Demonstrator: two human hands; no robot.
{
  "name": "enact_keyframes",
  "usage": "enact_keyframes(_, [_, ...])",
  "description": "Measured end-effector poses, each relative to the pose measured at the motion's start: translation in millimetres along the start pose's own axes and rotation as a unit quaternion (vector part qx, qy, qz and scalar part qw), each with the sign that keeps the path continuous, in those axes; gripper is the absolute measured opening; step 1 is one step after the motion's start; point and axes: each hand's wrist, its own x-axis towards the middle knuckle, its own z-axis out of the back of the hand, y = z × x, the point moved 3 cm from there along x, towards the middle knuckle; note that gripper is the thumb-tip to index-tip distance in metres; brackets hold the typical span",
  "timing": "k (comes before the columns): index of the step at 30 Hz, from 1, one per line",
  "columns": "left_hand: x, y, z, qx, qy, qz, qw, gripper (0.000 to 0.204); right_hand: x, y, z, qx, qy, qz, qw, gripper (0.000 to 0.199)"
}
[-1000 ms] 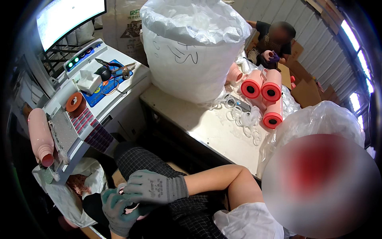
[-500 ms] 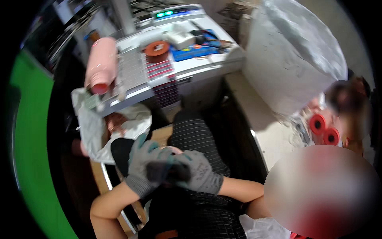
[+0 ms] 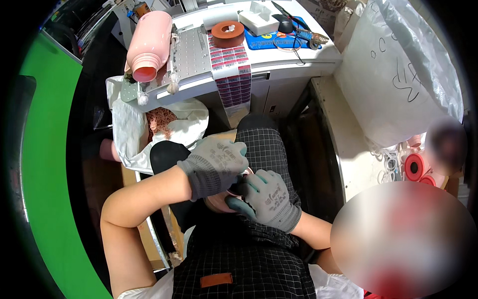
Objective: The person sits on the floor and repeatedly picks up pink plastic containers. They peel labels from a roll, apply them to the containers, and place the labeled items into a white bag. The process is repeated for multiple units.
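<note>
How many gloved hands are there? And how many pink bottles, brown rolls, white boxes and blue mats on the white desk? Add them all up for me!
Gloved hands: 2 (left hand, right hand)
Pink bottle: 1
Brown roll: 1
White box: 1
Blue mat: 1
Total: 6

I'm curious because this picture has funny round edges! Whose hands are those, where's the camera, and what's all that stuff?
There's no robot here, just a person wearing grey gloves. The camera sits on their head and looks down; its wide lens bends straight lines near the edges.

The right hand holds a pink thing, and the left hand is over it. The gloves hide much of it, so I can't tell exactly what it is.

On the white workbench lie a pink bottle, a reddish-brown roll and a blue mat. A strip of labels hangs over the front edge.
</note>
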Motion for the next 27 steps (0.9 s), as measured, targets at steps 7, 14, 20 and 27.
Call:
enact_keyframes(7, [8, -12, 11, -0.119, -0.126, 0.038, 0.984, 0.026, -22, -1, 7, 0.027, -0.058, -0.049, 0.997, 0.029])
enact_keyframes(14, [-23, -72, -63, -0.176, -0.33, 0.029, 0.927, 0.049, -126, -23, 35, 0.229, -0.073, -0.315, 0.918, 0.072])
enact_keyframes(20, [18, -8, 2, -0.155, -0.284, -0.02, 0.946, 0.042, -164, -49, 19, 0.59, -0.231, -0.523, 0.57, 0.033])
enact_keyframes(27, [59, -4, -63, -0.193, -0.242, 0.024, 0.951, 0.055, -138, -42, 54, 0.568, -0.164, -0.517, 0.619, 0.081])
